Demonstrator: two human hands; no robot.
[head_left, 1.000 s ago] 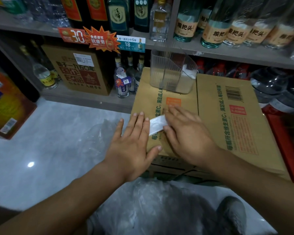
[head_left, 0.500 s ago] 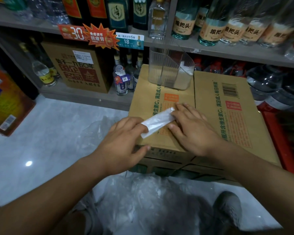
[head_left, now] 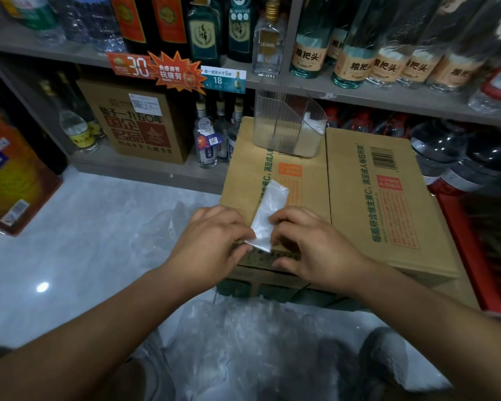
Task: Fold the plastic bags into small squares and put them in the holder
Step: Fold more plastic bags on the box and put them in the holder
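Mid-fold. The plastic bag point(head_left: 272, 206) is already down to a narrow white strip, lying on the cardboard carton point(head_left: 365, 215) near its front edge. The left hand point(head_left: 214, 241) and right hand point(head_left: 318, 250) both have curled fingers pinching the strip's near end. Likely next: turn that end over along the strip, repeat until square, then reach to the clear holder point(head_left: 284, 125) at the carton's far edge. Loose bags point(head_left: 243, 351) wait on the floor below.
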